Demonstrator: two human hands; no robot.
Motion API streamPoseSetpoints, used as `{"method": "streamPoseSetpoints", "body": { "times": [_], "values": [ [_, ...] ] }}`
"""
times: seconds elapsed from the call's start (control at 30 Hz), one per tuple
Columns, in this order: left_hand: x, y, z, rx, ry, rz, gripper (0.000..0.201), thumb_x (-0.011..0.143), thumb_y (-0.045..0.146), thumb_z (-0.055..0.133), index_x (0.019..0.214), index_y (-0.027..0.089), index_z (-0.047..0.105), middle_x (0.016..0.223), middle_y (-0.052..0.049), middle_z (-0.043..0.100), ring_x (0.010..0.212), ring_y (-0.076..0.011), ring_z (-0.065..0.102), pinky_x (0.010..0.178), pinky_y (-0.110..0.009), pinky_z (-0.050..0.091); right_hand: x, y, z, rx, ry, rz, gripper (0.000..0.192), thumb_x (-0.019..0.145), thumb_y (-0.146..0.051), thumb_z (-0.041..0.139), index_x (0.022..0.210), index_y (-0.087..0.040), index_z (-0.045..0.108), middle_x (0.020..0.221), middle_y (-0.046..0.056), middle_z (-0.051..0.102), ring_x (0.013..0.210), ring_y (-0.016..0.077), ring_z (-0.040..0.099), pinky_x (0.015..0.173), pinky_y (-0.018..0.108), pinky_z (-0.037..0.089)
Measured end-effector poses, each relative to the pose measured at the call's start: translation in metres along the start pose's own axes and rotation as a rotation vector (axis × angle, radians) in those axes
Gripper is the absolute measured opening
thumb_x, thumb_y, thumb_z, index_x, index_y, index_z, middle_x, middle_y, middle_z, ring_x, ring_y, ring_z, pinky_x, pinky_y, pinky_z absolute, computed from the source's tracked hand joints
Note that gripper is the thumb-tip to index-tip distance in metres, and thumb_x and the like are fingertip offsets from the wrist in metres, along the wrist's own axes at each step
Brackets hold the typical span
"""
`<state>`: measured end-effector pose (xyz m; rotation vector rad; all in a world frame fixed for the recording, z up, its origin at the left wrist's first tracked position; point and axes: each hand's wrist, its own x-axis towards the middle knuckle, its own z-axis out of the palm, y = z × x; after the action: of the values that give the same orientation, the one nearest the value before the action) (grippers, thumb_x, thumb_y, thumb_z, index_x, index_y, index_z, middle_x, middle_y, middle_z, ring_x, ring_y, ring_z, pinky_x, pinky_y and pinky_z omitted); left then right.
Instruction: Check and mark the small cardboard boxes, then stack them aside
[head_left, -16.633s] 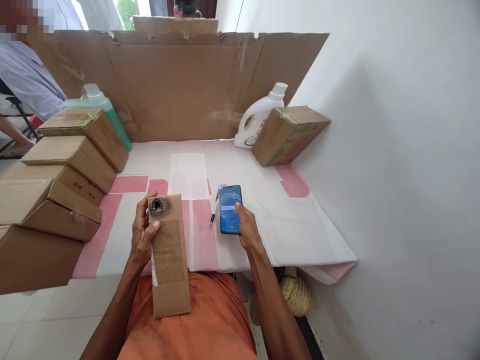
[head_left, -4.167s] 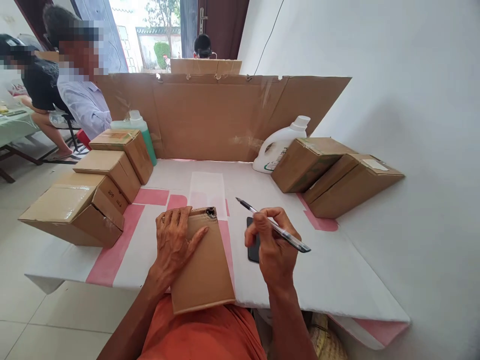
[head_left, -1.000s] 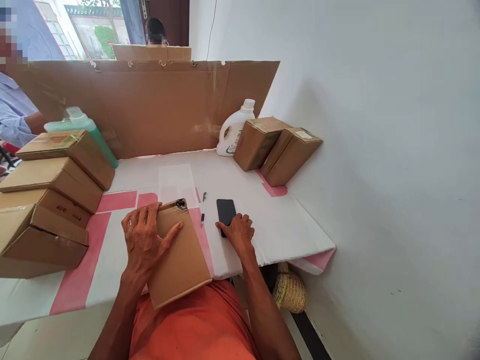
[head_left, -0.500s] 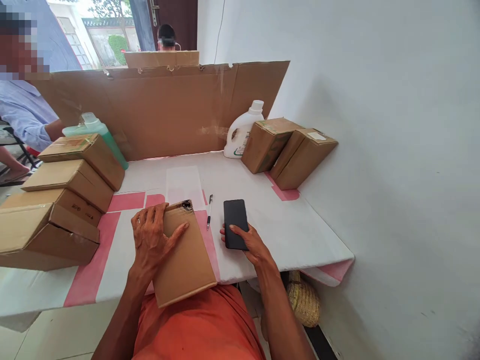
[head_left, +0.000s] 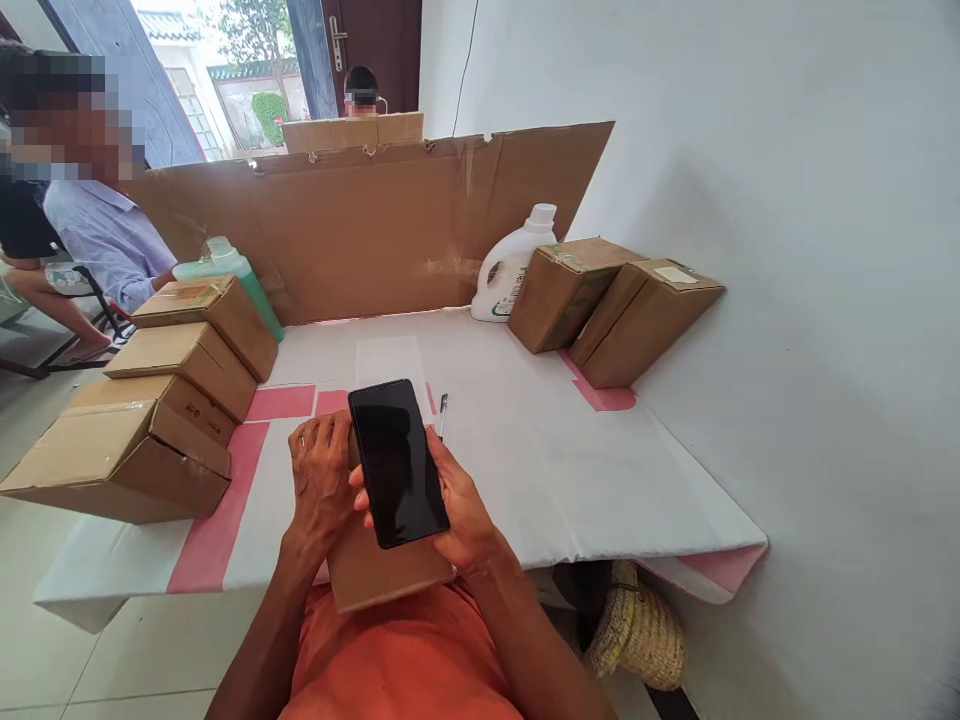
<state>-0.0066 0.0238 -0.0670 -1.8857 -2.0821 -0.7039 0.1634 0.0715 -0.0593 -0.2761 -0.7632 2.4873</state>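
Observation:
My right hand [head_left: 466,515] is closed around a black smartphone [head_left: 399,465], its dark screen facing up. The phone is held above a flat cardboard piece [head_left: 390,575] that lies over the table's near edge against my lap. On the cardboard's left side rests my left hand [head_left: 324,480], fingers extended and slightly bent; its thumb is hidden behind the phone. A pen [head_left: 443,405] lies on the table just beyond my right hand, its lower part covered.
Cardboard boxes [head_left: 180,405] line the table's left side, beside a green-liquid bottle [head_left: 251,280]. A white jug [head_left: 517,265] and two boxes [head_left: 611,320] stand at back right. A cardboard panel [head_left: 360,240] spans the back; a person [head_left: 112,230] sits left. A woven basket [head_left: 645,630] is below.
My right hand has brought the phone leftward from beside the cardboard to above it, covering its upper part and my left thumb. The left hand stays on the cardboard. The view has shifted left.

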Motion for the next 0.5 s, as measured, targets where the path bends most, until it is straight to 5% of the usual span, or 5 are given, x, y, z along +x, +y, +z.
{"method": "streamPoseSetpoints", "body": {
  "times": [0.5],
  "values": [
    [-0.0050, -0.0023, 0.0014, -0.012, 0.043, -0.035, 0.047, 0.081, 0.017, 0.052, 0.126, 0.019, 0.061, 0.111, -0.014, 0.071, 0.103, -0.0339, 0.062, 0.098, -0.048, 0.043, -0.0013, 0.0022, 0.0055, -0.012, -0.005, 0.018, 0.063, 0.102, -0.068, 0.043, 0.114, -0.015, 0.075, 0.106, 0.016, 0.079, 0.099, 0.0294, 0.076, 0.088, 0.046, 0.063]
  ]
}}
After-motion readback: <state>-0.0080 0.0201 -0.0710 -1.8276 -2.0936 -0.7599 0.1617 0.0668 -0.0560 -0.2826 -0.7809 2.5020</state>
